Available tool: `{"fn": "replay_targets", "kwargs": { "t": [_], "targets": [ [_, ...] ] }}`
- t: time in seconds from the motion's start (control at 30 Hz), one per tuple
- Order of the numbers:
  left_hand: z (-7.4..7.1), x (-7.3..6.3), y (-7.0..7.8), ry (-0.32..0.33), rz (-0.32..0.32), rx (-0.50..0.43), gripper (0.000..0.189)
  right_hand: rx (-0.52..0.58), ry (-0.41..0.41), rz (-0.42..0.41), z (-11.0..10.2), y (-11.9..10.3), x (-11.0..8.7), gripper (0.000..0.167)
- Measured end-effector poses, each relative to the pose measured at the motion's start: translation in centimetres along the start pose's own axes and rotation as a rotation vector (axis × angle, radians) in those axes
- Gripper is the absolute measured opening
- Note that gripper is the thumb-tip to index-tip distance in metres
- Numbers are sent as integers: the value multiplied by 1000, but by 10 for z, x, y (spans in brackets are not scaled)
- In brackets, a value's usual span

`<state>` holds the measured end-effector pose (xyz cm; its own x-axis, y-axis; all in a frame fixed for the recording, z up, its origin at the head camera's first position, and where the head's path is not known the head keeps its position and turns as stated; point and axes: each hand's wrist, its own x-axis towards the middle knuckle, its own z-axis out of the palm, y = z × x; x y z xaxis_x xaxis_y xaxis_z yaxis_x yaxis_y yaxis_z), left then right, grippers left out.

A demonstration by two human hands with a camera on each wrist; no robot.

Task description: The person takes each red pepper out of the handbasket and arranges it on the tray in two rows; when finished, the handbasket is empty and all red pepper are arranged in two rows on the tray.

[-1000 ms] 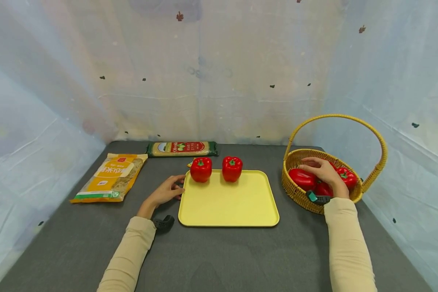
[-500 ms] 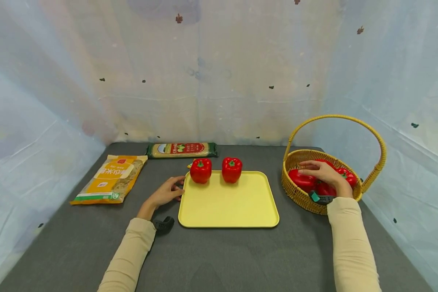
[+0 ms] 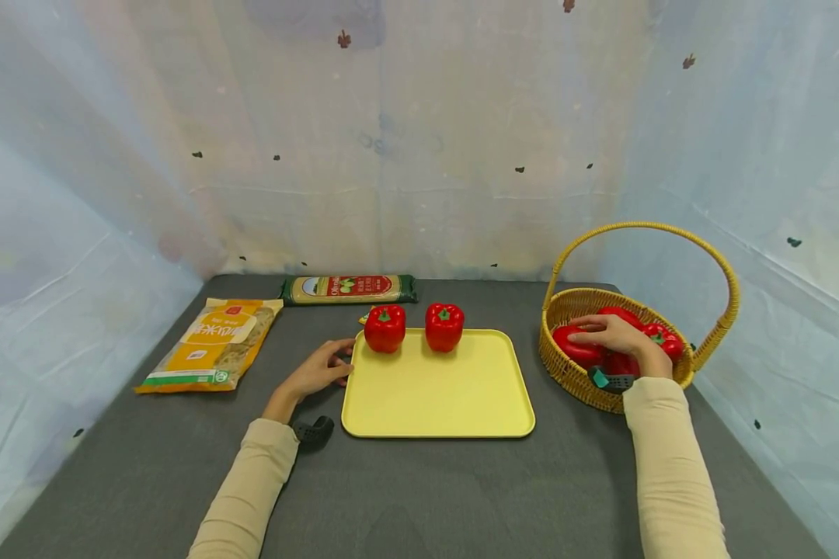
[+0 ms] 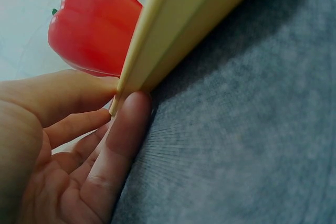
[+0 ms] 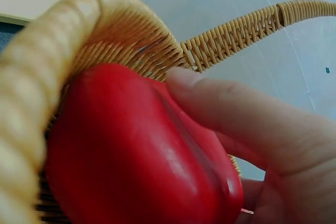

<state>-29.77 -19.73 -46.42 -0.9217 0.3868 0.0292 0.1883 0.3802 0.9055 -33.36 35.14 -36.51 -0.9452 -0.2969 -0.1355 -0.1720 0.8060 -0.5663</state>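
Note:
In the head view a yellow tray point(image 3: 436, 388) lies on the table, with two red bell peppers point(image 3: 385, 328) on its far edge. My left hand point(image 3: 319, 365) pinches the tray's left rim; the left wrist view shows thumb and a finger point(image 4: 131, 121) on either side of it. On the right, a wicker basket point(image 3: 566, 378) holds several more red peppers. My right hand point(image 3: 614, 335) reaches into it and grips the leftmost bell pepper point(image 3: 575, 351). Its thumb point(image 5: 210, 98) lies on the pepper's skin, while the other fingertips are mostly hidden behind it.
The basket's tall arched handle point(image 3: 643, 225) rises over the right forearm. An orange grain bag point(image 3: 213, 341) lies at the left, and a green-ended noodle packet point(image 3: 349, 289) along the back. A small yellow item point(image 3: 365, 317) shows behind the left pepper.
My right hand has lowered in the basket, and its fingers have closed in on the leftmost pepper. The left hand and the tray have stayed put.

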Motion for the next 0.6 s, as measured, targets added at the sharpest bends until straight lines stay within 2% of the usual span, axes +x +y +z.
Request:
{"fn": "replay_targets", "kwargs": {
  "t": [0.43, 0.6],
  "targets": [
    [0, 0, -1, 6, 0, 12, 57, -97, -26, 44, 7, -1, 5, 75],
    [0, -4, 10, -5, -3, 2, 57, -109, -23, 45, 6, -2, 4, 75]
  ]
}}
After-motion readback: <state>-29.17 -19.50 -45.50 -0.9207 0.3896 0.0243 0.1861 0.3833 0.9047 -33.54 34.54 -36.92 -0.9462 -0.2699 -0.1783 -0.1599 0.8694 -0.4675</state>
